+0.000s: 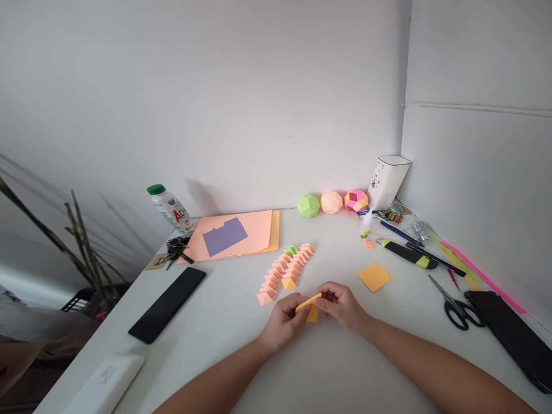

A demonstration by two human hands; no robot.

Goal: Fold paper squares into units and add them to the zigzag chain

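My left hand [281, 323] and my right hand [346, 307] meet at the front middle of the table. Between their fingertips they pinch a folded strip of yellow-orange paper [307, 303]. A flat bit of the same colour [311, 315] shows below the fingers; whether it belongs to that piece I cannot tell. Beyond my hands stand two rows of small folded peach paper pieces [272, 277], with a green one [290, 250] at the far end and an orange one [288, 283] at the near end. Right of them lies a stack of square orange paper [375, 278].
Paper balls in green [308, 206], peach [332, 202] and pink-yellow [356, 200] line the wall. Rightward lie a glue bottle [366, 224], a cutter knife [409, 255], scissors [459, 305] and a black case [511, 339]. Leftward are paper sheets [259, 230], a phone [167, 305] and a bottle [172, 211].
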